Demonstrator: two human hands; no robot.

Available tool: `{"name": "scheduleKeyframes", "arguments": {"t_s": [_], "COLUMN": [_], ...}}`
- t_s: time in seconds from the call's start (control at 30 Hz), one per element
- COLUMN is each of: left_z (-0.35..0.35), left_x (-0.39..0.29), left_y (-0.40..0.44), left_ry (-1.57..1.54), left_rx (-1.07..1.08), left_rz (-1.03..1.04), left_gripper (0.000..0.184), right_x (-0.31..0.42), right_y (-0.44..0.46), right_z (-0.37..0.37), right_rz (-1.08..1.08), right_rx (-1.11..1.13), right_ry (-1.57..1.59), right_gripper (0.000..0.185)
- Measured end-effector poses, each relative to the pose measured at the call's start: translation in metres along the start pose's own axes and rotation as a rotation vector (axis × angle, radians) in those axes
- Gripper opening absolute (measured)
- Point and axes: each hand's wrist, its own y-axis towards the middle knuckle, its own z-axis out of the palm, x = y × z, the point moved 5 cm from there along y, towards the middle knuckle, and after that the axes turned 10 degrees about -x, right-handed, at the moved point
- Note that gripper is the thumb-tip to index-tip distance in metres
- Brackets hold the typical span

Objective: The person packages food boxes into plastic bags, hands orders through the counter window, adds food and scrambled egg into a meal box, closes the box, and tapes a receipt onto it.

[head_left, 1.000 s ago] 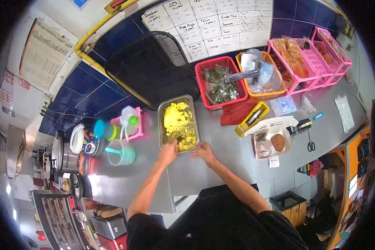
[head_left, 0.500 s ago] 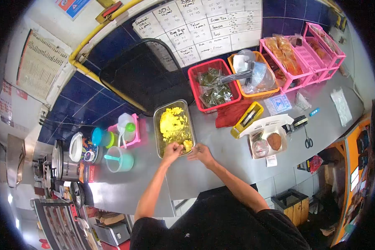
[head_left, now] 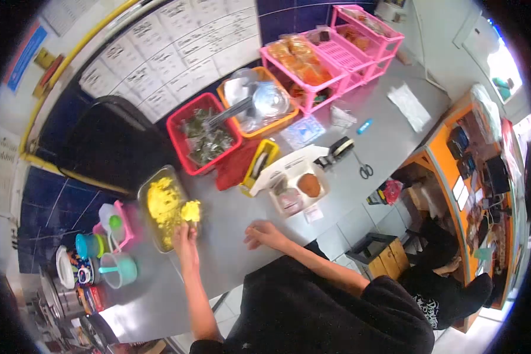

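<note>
My left hand is closed on what looks like a spoon, its handle hidden by my fingers. On its end sits a lump of crumbly yellow food, raised at the right rim of a metal tray. More of the same yellow food is heaped inside that tray. Over the bare steel counter, right of the tray, my right hand has loosely bent fingers, apart, with nothing in them. Beyond it stands an open white carton holding a brown fried piece and a wrapped pack.
Behind are a red basket of green packets, an orange basket and pink racks. A yellow tool and scissors lie nearby. A mint cup is at left. Another person is low at right.
My left hand has lifted the yellow food up to the tray's right rim. My right hand has moved away from the tray. The whole view has turned to the right.
</note>
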Motion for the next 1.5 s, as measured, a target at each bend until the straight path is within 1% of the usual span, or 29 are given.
{"name": "scheduleKeyframes", "arguments": {"t_s": [0.07,0.13,0.2,0.23,0.27,0.3,0.37,0.4,0.43,0.47,0.5,0.53,0.6,0.63,0.67,0.7,0.73,0.9,0.97,1.0,1.07,1.2,1.27,1.33,1.37,1.4,1.43,1.47,1.5], "left_z": [0.029,0.064,0.101,0.121,0.140,0.157,0.189,0.193,0.204,0.211,0.216,0.220,0.227,0.224,0.222,0.223,0.226,0.230,0.229,0.230,0.228,0.228,0.232,0.235,0.230,0.228,0.219,0.210,0.200], "left_x": [0.035,0.075,0.115,0.126,0.134,0.143,0.147,0.159,0.166,0.176,0.182,0.183,0.179,0.185,0.185,0.182,0.179,0.165,0.156,0.152,0.145,0.159,0.172,0.170,0.174,0.178,0.183,0.186,0.172], "left_y": [-0.033,-0.067,-0.103,-0.120,-0.134,-0.146,-0.164,-0.161,-0.161,-0.166,-0.169,-0.169,-0.178,-0.172,-0.171,-0.172,-0.174,-0.180,-0.180,-0.184,-0.190,-0.206,-0.205,-0.209,-0.207,-0.201,-0.193,-0.189,-0.190], "left_ry": [-0.023,0.014,0.017,0.148,0.279,0.290,0.547,0.558,0.693,0.823,0.903,0.914,0.946,0.958,0.971,0.981,0.990,1.041,1.006,1.009,0.984,0.965,1.054,0.981,0.980,0.974,0.935,0.927,0.863], "left_rx": [0.013,0.126,0.157,0.182,0.204,0.205,0.342,0.341,0.426,0.511,0.596,0.604,0.608,0.640,0.642,0.653,0.667,0.590,0.489,0.493,0.432,0.493,0.579,0.561,0.558,0.551,0.507,0.504,0.363], "left_rz": [-0.067,-0.101,-0.171,-0.130,-0.085,-0.083,0.289,0.296,0.630,0.966,0.953,0.958,1.224,1.138,1.137,1.133,1.130,1.163,1.154,1.155,1.048,0.985,0.964,0.949,0.957,0.973,0.847,0.840,0.710], "left_gripper": [0.010,0.015,0.013,0.018,0.024,0.024,0.018,0.018,0.022,0.032,0.051,0.051,0.051,0.043,0.043,0.024,0.016,0.016,0.017,0.017,0.012,0.012,0.017,0.022,0.021,0.019,0.014,0.014,0.013], "right_x": [0.011,0.013,0.012,0.010,0.009,0.009,0.013,0.017,0.022,0.024,0.028,0.033,0.039,0.039,0.039,0.039,0.038,0.038,0.031,0.033,0.037,0.036,0.037,0.033,0.032,0.031,0.042,0.049,0.061], "right_y": [-0.038,-0.063,-0.080,-0.083,-0.085,-0.087,-0.085,-0.082,-0.079,-0.077,-0.076,-0.074,-0.073,-0.071,-0.069,-0.068,-0.069,-0.070,-0.068,-0.069,-0.074,-0.078,-0.082,-0.086,-0.088,-0.087,-0.086,-0.089,-0.088], "right_z": [-0.052,-0.097,-0.145,-0.158,-0.174,-0.187,-0.196,-0.201,-0.204,-0.206,-0.207,-0.209,-0.212,-0.215,-0.216,-0.217,-0.218,-0.220,-0.224,-0.224,-0.222,-0.222,-0.225,-0.229,-0.233,-0.239,-0.254,-0.267,-0.285], "right_rz": [-0.010,-0.026,-0.068,-0.066,-0.079,-0.092,-0.090,-0.092,-0.090,-0.051,-0.011,-0.011,0.031,0.036,0.023,0.009,0.013,0.073,0.070,0.065,0.061,0.073,0.061,0.078,0.041,0.043,-0.114,-0.262,-0.337], "right_rx": [-0.112,-0.183,-0.435,-0.442,-0.523,-0.600,-0.623,-0.646,-0.639,-0.621,-0.605,-0.603,-0.619,-0.616,-0.573,-0.531,-0.529,-0.505,-0.488,-0.475,-0.460,-0.440,-0.455,-0.464,-0.537,-0.538,-0.639,-0.736,-0.824], "right_ry": [-0.011,-0.011,-0.065,-0.058,0.047,0.155,0.266,0.363,0.375,0.407,0.439,0.453,0.430,0.441,0.446,0.451,0.460,0.483,0.490,0.493,0.483,0.459,0.440,0.424,0.423,0.406,0.294,0.182,0.144], "right_gripper": [0.031,0.030,0.031,0.031,0.032,0.034,0.036,0.038,0.038,0.040,0.041,0.041,0.044,0.044,0.044,0.045,0.045,0.048,0.049,0.050,0.050,0.049,0.047,0.044,0.036,0.036,0.030,0.024,0.020]}}
